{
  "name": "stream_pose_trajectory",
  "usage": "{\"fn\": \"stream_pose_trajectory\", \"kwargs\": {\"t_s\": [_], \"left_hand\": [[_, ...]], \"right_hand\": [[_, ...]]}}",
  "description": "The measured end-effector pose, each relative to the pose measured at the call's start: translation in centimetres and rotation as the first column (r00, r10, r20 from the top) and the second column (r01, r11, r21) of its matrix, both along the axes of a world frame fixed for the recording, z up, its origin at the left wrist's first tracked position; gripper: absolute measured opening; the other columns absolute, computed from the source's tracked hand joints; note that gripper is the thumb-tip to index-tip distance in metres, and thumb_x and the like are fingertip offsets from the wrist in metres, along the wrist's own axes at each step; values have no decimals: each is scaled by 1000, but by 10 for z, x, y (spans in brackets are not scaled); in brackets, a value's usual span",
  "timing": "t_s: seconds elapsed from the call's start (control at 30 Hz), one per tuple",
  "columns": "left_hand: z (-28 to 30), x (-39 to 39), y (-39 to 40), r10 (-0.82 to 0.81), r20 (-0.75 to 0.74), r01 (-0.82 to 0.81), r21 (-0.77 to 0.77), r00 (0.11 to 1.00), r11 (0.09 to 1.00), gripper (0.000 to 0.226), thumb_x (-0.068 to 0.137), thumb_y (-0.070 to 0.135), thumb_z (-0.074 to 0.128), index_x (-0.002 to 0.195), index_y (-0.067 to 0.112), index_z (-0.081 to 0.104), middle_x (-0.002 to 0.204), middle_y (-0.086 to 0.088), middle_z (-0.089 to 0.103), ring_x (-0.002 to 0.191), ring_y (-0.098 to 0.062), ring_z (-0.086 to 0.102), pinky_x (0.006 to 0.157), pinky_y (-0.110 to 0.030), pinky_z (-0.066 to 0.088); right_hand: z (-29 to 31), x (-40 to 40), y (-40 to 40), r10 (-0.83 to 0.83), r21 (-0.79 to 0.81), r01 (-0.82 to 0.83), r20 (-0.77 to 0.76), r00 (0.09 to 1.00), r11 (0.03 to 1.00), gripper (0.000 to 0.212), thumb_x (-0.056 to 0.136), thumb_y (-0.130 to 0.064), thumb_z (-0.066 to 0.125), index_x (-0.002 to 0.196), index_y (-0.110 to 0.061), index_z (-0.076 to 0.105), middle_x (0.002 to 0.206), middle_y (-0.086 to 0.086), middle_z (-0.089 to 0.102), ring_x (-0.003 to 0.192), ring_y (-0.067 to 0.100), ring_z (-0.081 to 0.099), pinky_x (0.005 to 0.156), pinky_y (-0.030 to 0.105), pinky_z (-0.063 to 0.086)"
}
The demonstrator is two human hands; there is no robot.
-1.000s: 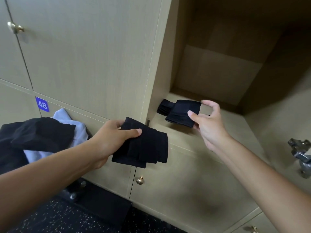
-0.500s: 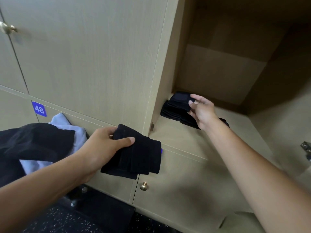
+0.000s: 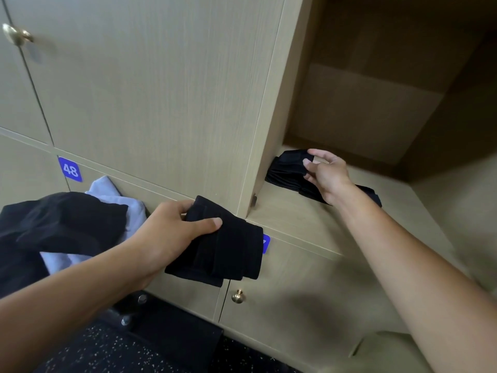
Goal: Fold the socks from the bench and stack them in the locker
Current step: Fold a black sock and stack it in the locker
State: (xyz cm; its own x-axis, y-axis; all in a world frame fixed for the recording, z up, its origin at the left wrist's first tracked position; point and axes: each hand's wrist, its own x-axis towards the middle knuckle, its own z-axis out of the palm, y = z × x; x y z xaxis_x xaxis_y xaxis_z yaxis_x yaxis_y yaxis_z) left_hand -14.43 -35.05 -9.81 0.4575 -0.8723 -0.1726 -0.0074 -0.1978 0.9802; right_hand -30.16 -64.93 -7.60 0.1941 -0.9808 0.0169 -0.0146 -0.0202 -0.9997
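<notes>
Right hand (image 3: 326, 176) moved deeper, pinching stacked socks (image 3: 289, 172) in locker (image 3: 309, 222).

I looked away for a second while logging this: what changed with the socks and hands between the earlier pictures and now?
The right hand carried its folded black sock from the locker's front edge inward and set it on the stack of black socks at the left of the locker shelf; its fingers remain on the top sock. The left hand kept gripping its folded black socks outside the locker. The clothes pile stayed put.
</notes>
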Motion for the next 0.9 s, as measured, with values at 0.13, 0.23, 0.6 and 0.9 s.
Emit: {"fn": "stream_pose_trajectory", "kwargs": {"t_s": [0.13,0.23,0.6,0.9], "left_hand": [[-1,0,1,9,14,-9,3,1000,1000,20,91,25,76,109,16,75,98,-4,80,91,-23,78,86,-46,63],[0,0,2,13,17,-13,4,1000,1000,21,90,25,76,110,17,75,98,-4,80,91,-22,78,87,-45,63],[4,3,5,0,-37,0,-3,999,1000,22,92,25,74,112,14,74,100,-5,80,93,-22,78,77,-35,63],[15,3,8,-38,-179,27,-63,983,998,24,94,22,70,116,11,73,105,-6,79,97,-21,77,74,-28,64]], "right_hand": [[-3,0,0,0,-69,-7,-94,996,998,31,92,-6,73,118,-19,63,124,18,66,74,17,65,67,20,57],[-4,1,-2,-80,-183,32,-261,962,983,35,89,-16,78,119,-20,59,117,9,70,75,15,65,81,30,57],[-6,-3,12,-262,-457,-127,-692,673,880,42,98,-44,62,129,-16,65,126,7,65,132,32,42,109,40,33],[21,-9,97,-55,-491,-277,-559,828,826,30,98,-41,62,81,-18,71,80,5,73,75,19,64,70,26,46]]}}
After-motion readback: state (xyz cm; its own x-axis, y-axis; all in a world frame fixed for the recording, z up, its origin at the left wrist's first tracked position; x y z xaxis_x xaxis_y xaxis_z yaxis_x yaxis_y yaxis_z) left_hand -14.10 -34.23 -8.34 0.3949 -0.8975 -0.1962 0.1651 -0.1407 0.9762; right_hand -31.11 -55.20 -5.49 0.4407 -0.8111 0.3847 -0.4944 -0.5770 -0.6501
